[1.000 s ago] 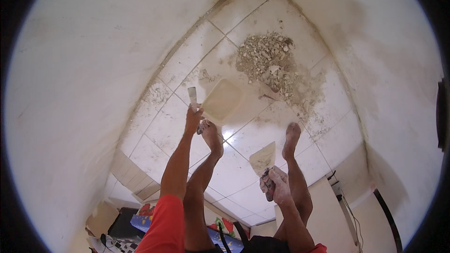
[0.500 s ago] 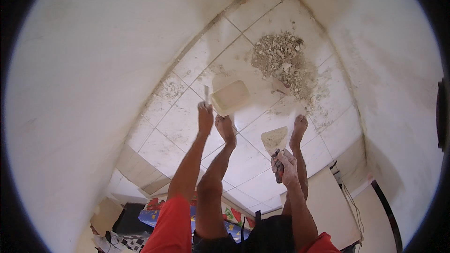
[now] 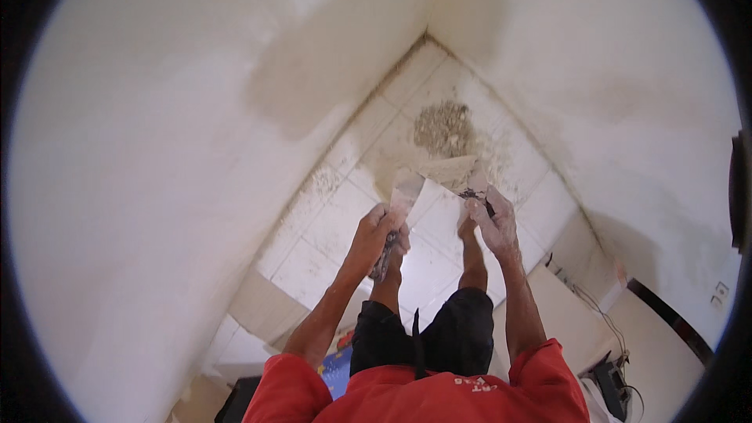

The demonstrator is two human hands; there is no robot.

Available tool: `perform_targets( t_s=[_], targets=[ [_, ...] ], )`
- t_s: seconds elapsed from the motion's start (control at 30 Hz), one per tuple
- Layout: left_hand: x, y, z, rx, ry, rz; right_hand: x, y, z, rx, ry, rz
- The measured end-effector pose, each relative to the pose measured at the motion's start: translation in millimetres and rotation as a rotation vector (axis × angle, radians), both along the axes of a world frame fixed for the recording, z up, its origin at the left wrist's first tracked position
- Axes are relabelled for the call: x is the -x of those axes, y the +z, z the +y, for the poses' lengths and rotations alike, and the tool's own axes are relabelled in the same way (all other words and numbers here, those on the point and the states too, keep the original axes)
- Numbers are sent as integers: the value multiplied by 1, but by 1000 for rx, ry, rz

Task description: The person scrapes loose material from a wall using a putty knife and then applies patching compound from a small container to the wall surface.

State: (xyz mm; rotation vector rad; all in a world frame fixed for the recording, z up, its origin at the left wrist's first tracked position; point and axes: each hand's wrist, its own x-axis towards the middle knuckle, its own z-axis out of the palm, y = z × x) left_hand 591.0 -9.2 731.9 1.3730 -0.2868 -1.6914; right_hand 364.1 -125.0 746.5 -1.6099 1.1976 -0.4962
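My left hand (image 3: 372, 236) is closed round the dark handle of a putty knife, its pale, narrower blade (image 3: 406, 189) pointing up. My right hand (image 3: 497, 223) grips a wide scraper with a dark handle and a plaster-coated blade (image 3: 448, 170). The two blades are raised in front of me, their edges close together; whether they touch I cannot tell. White dust coats my right hand. Beyond the blades, a heap of grey rubble (image 3: 442, 127) lies on the dusty white floor tiles (image 3: 317, 262). The beige tray is mostly hidden or too unclear to make out behind the tools.
Pale walls (image 3: 157, 133) meet in a corner above the floor. My legs and bare feet are below my hands. Loose cables (image 3: 599, 309) run at the lower right, near a wall socket (image 3: 721, 291). A blue patterned item (image 3: 337, 370) shows behind me.
Both hands have risen toward each other, bringing the two blades together in front of me. My left hand has moved right, away from beside the tray. The view has tilted.
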Motion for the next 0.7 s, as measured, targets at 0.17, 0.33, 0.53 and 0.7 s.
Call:
perform_targets(
  t_s=[0.17,0.33,0.53,0.7],
  targets=[
    [-12,108,-5,135,-70,11,-22,105,-11,265,83,56],
    [-15,176,6,223,-93,-107,-30,154,-1,671,230,120],
    [7,217,26,248,-81,-292,-22,193,18,807,289,155],
    [25,233,40,305,-47,-315,-13,204,31,837,259,183]
  ],
)
